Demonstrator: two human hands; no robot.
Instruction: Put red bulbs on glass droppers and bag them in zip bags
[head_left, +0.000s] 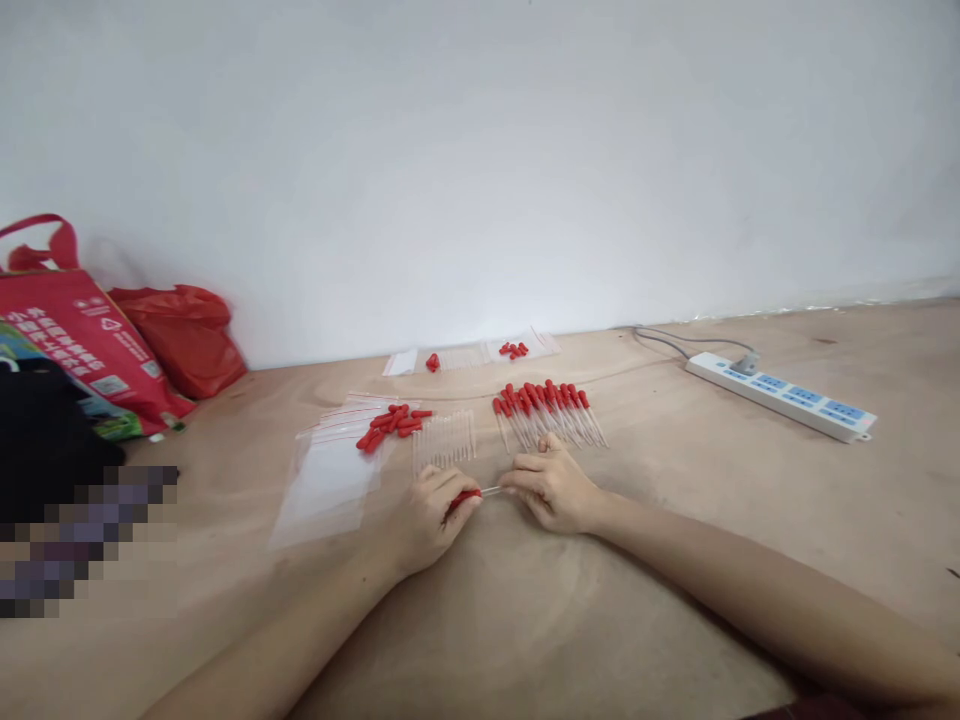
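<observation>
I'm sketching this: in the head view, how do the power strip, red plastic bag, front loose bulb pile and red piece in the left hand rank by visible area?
1. Red plastic bag
2. Power strip
3. Front loose bulb pile
4. Red piece, partly covered by left hand

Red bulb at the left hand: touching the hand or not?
Touching. The head view shows the red bulb pinched between thumb and forefinger of the left hand.
</observation>
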